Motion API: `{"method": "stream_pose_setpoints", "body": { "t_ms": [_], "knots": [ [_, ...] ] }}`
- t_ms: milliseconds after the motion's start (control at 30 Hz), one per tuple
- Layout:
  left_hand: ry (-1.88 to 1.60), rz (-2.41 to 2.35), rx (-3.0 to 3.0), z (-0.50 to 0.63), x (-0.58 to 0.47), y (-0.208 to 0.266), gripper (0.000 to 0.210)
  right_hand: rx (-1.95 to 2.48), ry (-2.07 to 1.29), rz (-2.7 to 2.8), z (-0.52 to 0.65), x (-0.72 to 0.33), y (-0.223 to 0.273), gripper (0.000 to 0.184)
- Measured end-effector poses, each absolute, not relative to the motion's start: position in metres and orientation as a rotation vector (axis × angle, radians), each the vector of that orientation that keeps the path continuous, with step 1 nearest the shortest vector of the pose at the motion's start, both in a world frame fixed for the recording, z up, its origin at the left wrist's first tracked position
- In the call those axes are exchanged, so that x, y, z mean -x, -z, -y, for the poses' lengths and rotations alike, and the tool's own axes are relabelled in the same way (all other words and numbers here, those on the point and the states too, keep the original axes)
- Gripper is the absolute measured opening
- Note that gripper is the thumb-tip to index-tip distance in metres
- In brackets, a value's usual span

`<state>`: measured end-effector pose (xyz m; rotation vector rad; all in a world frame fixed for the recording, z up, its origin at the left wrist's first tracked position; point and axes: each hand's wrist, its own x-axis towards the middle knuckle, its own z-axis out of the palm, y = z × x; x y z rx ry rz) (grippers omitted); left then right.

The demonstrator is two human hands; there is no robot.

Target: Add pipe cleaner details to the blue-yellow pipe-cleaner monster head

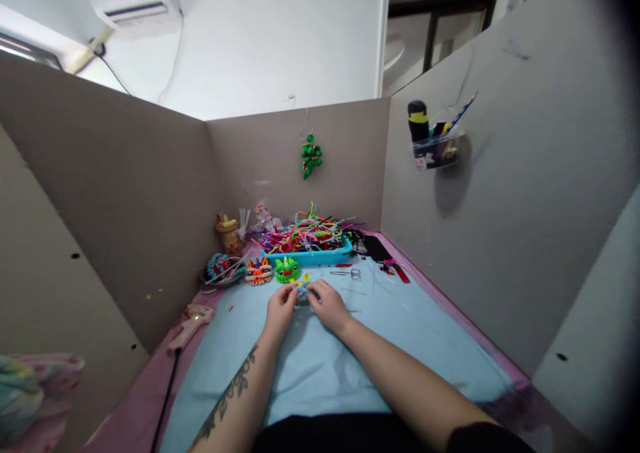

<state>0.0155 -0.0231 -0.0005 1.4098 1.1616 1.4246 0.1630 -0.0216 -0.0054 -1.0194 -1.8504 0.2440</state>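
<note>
A small blue pipe-cleaner figure [303, 292] with yellow tips on top is held over the blue cloth, between my two hands. My left hand [281, 304] pinches its left side, fingers closed. On the opposite side my right hand [326, 301] grips it with thumb and fingers; part of the figure is hidden behind them. Just beyond stand a green pipe-cleaner figure [287, 270] and an orange-and-white one [259, 272]. Scissors [350, 274] lie on the cloth to the right of them.
A blue tray [320, 258] heaped with colourful pipe cleaners stands at the back. At left are a bowl [221, 276], a jar [229, 234] and a pink glue gun [192, 325] with a cord. A black flat object [377, 248] lies back right. Grey partitions enclose three sides.
</note>
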Motion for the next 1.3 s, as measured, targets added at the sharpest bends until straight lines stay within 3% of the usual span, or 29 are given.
{"method": "stream_pose_setpoints", "body": {
  "t_ms": [167, 667, 967, 1300],
  "knots": [
    [-1.433, -1.189, -1.418, 0.023, -0.014, 0.002, 0.027, 1.045, -0.198, 1.833, 0.023, -0.163, 0.003, 0.011],
    [-1.413, -1.154, -1.324, 0.025, -0.017, 0.0, 0.034, 1.135, 0.047, 1.897, 0.025, -0.161, 0.0, 0.012],
    [-1.606, -1.118, -1.275, 0.022, -0.011, 0.001, 0.029, 1.04, -0.14, 1.882, 0.024, -0.166, -0.003, 0.028],
    [-1.643, -1.084, -1.236, 0.016, -0.002, 0.006, 0.034, 1.004, -0.231, 1.918, 0.017, -0.169, 0.004, 0.01]
  ]
}}
